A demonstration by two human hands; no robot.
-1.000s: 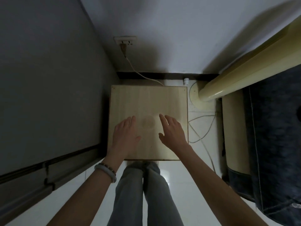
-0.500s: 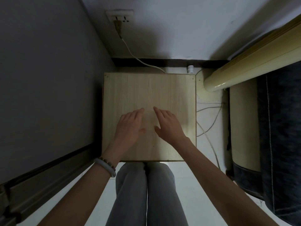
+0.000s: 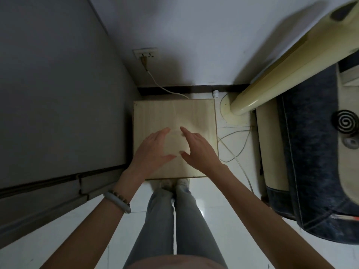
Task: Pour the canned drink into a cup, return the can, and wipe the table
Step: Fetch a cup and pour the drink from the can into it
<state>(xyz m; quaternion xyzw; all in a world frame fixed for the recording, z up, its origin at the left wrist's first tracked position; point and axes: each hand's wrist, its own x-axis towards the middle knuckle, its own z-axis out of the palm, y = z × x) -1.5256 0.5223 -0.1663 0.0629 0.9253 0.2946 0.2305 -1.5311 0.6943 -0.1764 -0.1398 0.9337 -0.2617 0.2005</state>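
Note:
A small square table (image 3: 155, 113) with a pale wooden top stands on the white floor in front of me. My left hand (image 3: 153, 150) and my right hand (image 3: 198, 150) hover over its near half, palms down, fingers spread, fingertips close together. Neither hand holds anything. I see no can, cup or cloth anywhere in the view. A faint round mark shows on the wood between my hands.
A grey cabinet wall (image 3: 58, 94) runs along the left. A wall socket (image 3: 145, 53) feeds a white cable (image 3: 233, 152) trailing right of the table. A cream pole (image 3: 272, 78) and dark denim-covered furniture (image 3: 314, 171) stand at the right. A mosquito coil (image 3: 344, 123) lies there.
The view has pulled up and back, so the table looks smaller and my feet show. My hands have drawn closer together over the table's near half.

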